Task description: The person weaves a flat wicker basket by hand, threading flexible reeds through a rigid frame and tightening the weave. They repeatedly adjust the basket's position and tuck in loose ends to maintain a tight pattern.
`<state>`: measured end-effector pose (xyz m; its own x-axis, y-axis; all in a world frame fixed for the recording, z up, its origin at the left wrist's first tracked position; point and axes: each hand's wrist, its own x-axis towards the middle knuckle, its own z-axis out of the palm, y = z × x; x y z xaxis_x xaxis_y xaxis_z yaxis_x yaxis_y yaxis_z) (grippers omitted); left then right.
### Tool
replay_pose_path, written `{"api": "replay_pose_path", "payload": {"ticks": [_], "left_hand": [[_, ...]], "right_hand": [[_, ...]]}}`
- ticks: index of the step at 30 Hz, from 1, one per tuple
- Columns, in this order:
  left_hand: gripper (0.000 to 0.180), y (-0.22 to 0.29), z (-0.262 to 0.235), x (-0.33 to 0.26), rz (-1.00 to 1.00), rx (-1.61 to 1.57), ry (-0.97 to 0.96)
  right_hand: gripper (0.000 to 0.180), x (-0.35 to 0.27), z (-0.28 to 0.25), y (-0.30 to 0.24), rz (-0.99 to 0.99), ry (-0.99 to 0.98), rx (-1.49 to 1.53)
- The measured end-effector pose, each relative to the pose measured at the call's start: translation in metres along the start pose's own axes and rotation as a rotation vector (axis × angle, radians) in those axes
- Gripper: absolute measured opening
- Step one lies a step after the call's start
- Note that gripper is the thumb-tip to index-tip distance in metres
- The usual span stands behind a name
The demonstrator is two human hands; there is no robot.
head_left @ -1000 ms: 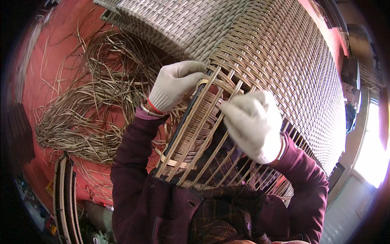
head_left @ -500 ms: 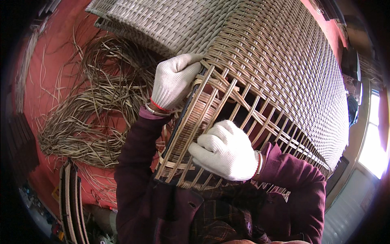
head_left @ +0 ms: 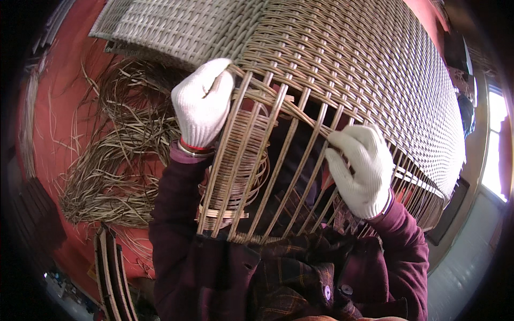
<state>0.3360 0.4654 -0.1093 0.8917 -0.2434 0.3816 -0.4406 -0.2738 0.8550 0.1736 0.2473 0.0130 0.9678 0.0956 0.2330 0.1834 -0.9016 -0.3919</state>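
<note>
Wicker panel [head_left: 348, 69] is right in front of the person, tight weave up top, bare bars [head_left: 268, 128] lower down, and a thin strand [head_left: 305, 119] crossing the bars just under the woven rows. Left hand [head_left: 203, 101] is curled narrow at the panel's left edge; its fingertips are tucked away, so can't tell if it's pinching anything. Right hand [head_left: 361, 171] is half curled, thumb apart from forefinger, fingertips right by the strand; can't tell whether it's actually gripped. My worry, honestly: if the left goes slack while the right pulls, that strand could loosen or twist and leave a gap below the rows. Skip a bar and I'd bet the pattern goes off. Further out, the heap of loose strands [head_left: 134, 139] on the red surface [head_left: 53, 176] at left could snag a sleeve [head_left: 179, 214], being such a tangle.
</note>
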Motion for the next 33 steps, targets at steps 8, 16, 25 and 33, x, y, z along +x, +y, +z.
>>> {"api": "replay_pose_path", "payload": {"ticks": [8,16,25,33], "left_hand": [[0.022,0.008,-0.003,0.003,-0.144,-0.064,-0.080],[0.023,0.013,-0.007,0.008,-0.095,0.039,-0.118],[0.018,0.073,-0.013,0.022,0.574,0.190,-0.342],[0.015,0.097,0.001,0.014,0.557,0.391,-0.515]], "right_hand": [[0.019,-0.009,-0.006,0.014,0.081,-0.223,-0.176],[0.017,0.009,-0.009,0.030,0.062,-0.231,-0.114],[0.021,0.015,-0.008,0.033,0.125,-0.079,0.103],[0.012,0.022,-0.009,0.047,0.141,0.038,0.223]]}}
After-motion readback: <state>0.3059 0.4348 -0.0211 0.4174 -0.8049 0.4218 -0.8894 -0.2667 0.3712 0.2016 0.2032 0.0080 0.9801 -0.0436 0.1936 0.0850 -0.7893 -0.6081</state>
